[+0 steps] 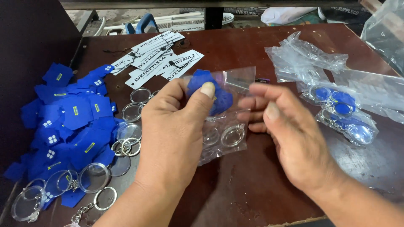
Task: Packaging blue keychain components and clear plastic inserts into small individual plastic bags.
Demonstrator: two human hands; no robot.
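Observation:
My left hand (174, 126) pinches a small clear plastic bag (225, 117) with a blue cloth piece (219, 98) in its upper part and a clear round keychain with a metal ring (232, 135) lower down. The thumb presses on the blue piece. My right hand (286, 130) is just to the right of the bag, fingers curled and slightly blurred, its fingertips at the bag's right edge. Whether it grips the bag I cannot tell.
A heap of blue cloth pieces (71, 122) lies at the left of the dark brown table (252, 189). Clear round keychains with rings (126, 138) lie beside it. White printed tags (155, 56) sit at the back. Filled and empty plastic bags (336, 109) lie at right.

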